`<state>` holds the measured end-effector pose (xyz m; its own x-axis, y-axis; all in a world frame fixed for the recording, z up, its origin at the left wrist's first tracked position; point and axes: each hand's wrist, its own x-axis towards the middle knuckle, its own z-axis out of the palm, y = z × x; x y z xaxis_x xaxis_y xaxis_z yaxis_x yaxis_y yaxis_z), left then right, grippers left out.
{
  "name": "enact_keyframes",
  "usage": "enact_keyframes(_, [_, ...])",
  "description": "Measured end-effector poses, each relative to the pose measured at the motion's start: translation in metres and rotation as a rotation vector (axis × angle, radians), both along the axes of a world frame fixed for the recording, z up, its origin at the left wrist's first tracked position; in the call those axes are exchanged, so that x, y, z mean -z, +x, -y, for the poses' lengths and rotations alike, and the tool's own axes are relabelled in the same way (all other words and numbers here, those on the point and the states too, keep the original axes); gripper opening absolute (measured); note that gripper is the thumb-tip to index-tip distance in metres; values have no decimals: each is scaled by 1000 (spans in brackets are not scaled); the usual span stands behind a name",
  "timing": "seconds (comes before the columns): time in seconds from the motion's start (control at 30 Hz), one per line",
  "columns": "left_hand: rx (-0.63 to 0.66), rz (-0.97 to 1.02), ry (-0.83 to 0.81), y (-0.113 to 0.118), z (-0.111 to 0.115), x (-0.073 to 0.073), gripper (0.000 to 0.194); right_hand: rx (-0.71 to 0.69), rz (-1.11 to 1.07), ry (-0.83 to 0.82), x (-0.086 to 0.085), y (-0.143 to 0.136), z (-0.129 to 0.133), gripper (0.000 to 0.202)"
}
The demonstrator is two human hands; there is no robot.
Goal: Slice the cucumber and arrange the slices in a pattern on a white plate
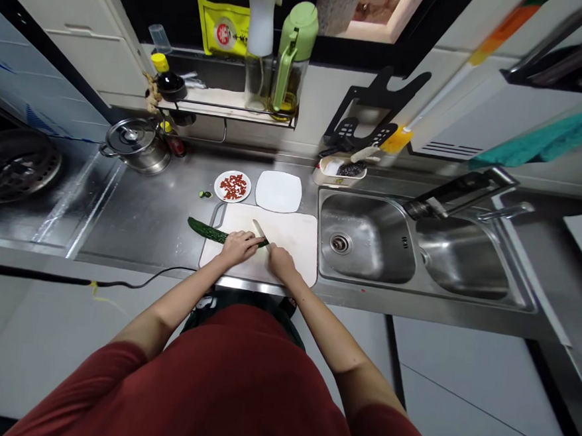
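A long green cucumber [209,232] lies across the white cutting board [294,235], its left end past the board's edge. Over its right part, my left hand [239,247] presses down with the fingers closed on it. My right hand [281,264] is wrapped round the handle of a knife [259,228], whose blade slants up and left across the cucumber near its right end. Behind the board are a white plate [233,187] of small red pieces and a bare white square plate [278,191]. Small green cucumber bits [205,194] lie left of the plates.
To the right is a double sink [369,240] with a black faucet [459,193]. A steel pot [139,147] stands at the back left, near a stove [15,165]. Bottles stand on a wall rack [219,110]; a utensil holder [338,175] is behind the sink.
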<state>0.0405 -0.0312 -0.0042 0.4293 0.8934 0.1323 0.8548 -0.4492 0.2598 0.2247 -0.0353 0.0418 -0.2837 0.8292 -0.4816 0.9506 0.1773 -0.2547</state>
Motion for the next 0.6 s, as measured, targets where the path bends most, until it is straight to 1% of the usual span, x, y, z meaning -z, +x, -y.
enact_keyframes(0.3, [-8,-13,-39,0,1,-4,34,7,-25,22,-4,-6,-6,32])
enact_keyframes(0.47, [-17,-4,-50,1,2,-6,34,9,-7,20,-5,-2,1,34])
enact_keyframes(0.6, [-26,10,-44,1,1,-6,34,25,16,-1,-4,6,11,30])
